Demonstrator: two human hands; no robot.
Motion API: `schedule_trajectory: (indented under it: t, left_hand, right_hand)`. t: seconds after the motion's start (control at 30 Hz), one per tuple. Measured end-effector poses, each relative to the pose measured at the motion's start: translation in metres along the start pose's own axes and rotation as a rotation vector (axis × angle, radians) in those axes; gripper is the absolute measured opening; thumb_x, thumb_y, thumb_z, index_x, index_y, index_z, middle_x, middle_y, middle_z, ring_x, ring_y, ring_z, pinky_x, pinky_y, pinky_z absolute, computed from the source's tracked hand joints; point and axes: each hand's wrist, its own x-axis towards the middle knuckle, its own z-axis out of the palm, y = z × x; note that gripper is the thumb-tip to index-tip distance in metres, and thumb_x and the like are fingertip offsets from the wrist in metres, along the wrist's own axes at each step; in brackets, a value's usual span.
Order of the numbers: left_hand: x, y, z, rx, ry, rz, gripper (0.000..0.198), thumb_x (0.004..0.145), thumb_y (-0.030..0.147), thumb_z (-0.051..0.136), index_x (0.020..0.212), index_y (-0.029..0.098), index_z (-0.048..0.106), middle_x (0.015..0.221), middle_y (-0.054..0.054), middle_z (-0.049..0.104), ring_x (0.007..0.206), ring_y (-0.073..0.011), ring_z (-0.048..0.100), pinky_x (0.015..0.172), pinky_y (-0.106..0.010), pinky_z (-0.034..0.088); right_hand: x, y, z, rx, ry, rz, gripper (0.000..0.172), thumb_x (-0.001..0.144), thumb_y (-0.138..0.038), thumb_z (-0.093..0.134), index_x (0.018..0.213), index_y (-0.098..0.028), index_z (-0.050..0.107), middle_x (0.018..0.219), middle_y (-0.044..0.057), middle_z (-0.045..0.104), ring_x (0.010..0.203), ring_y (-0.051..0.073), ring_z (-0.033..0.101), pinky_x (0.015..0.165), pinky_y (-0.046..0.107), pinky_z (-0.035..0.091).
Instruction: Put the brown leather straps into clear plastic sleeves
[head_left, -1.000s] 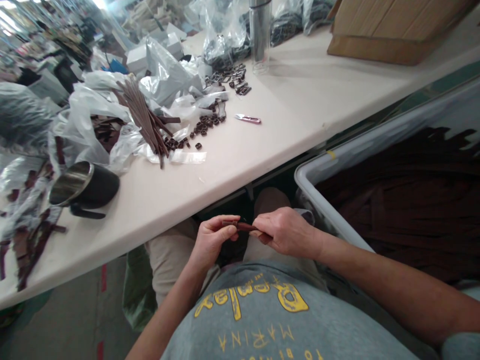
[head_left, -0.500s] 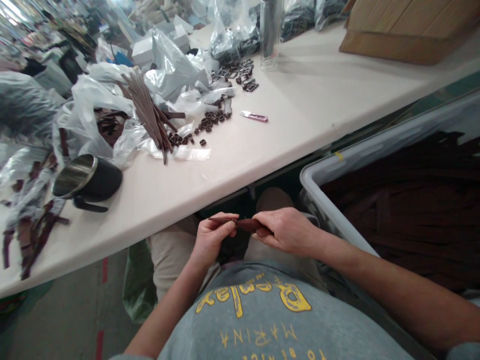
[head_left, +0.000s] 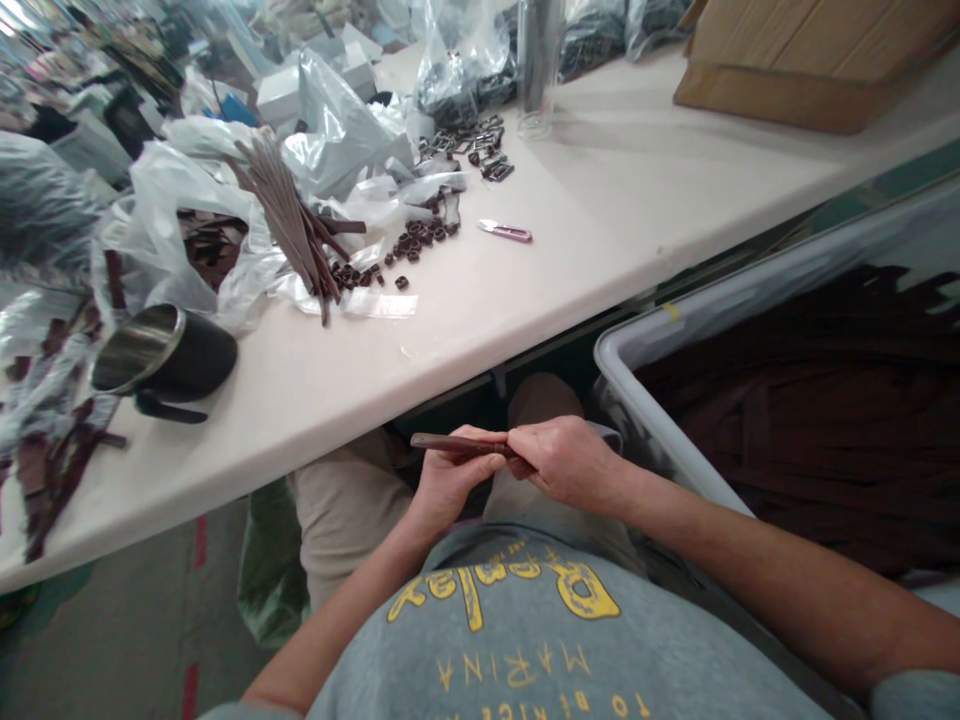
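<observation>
A brown strap [head_left: 450, 443] is held in both hands over the person's lap, just off the near edge of the tabletop [head_left: 600, 190] and clear of its surface. The left hand [head_left: 444, 490] pinches it between thumb and fingers, with one flat, rounded end sticking out past the fingers toward the left. The right hand [head_left: 574, 460] is closed around the other end, fingers curled so that only a little brown shows below them; the two hands touch or nearly touch, and exactly how the right fingertips grip cannot be seen.

On the tabletop, pink-handled thread snips [head_left: 506, 231] lie between the near edge and a scatter of metal buckles [head_left: 487, 150]. Left of the snips is a small heap of brown strap loops [head_left: 420, 240], and beside it a fanned bundle of brown strips [head_left: 289, 215] leans on a translucent plastic bag [head_left: 154, 190] with more brown pieces inside. A black mug [head_left: 199, 350] with a steel interior stands toward the left, its handle facing the near edge, and a tangle of brown straps [head_left: 52, 470] lies farther left along that edge. A clear bottle [head_left: 534, 60] and a cardboard box [head_left: 795, 80] stand well back from the near edge. Right of the person, a pale plastic bin [head_left: 667, 425] holds many dark brown straps
</observation>
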Motion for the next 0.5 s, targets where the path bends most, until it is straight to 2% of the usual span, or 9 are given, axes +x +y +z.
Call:
schedule_trajectory:
  t: [0.13,0.27,0.4,0.5]
  left_hand:
    - [0.000,0.005,-0.008,0.053,0.027,0.052,0.021,0.068,0.031,0.085,0.085,0.020,0.080,0.085,-0.005,0.072,0.082,-0.0198,0.066,0.077,-0.031,0.053]
    - [-0.001,0.002,-0.006,0.057,0.031,0.066,0.019,0.069,0.028,0.084,0.087,0.022,0.080,0.088,-0.004,0.071,0.084,-0.0187,0.065,0.079,-0.030,0.052]
    - [0.001,-0.005,0.000,-0.022,0.023,0.008,0.023,0.066,0.029,0.085,0.086,0.020,0.079,0.089,-0.004,0.073,0.087,-0.0206,0.066,0.082,-0.032,0.052]
    - [0.002,-0.004,-0.004,-0.082,0.049,-0.050,0.026,0.064,0.030,0.086,0.087,0.018,0.079,0.079,-0.003,0.072,0.076,-0.0171,0.064,0.075,-0.030,0.052]
  right_hand:
    - [0.002,0.002,-0.001,0.008,0.008,0.010,0.020,0.095,-0.031,0.060,0.080,-0.017,0.061,0.073,0.002,0.068,0.064,0.016,0.061,0.057,0.027,0.029]
    - [0.005,0.001,0.002,-0.025,-0.028,0.033,0.021,0.096,-0.030,0.060,0.079,-0.017,0.061,0.070,0.003,0.068,0.062,0.017,0.062,0.055,0.027,0.029]
    - [0.006,-0.001,0.006,0.001,0.011,0.026,0.020,0.097,-0.030,0.059,0.082,-0.016,0.062,0.074,0.007,0.070,0.064,0.020,0.064,0.056,0.028,0.036]
    - [0.005,0.002,-0.002,0.071,0.058,-0.016,0.020,0.100,-0.031,0.053,0.091,-0.016,0.063,0.081,0.007,0.070,0.071,0.021,0.066,0.063,0.029,0.045]
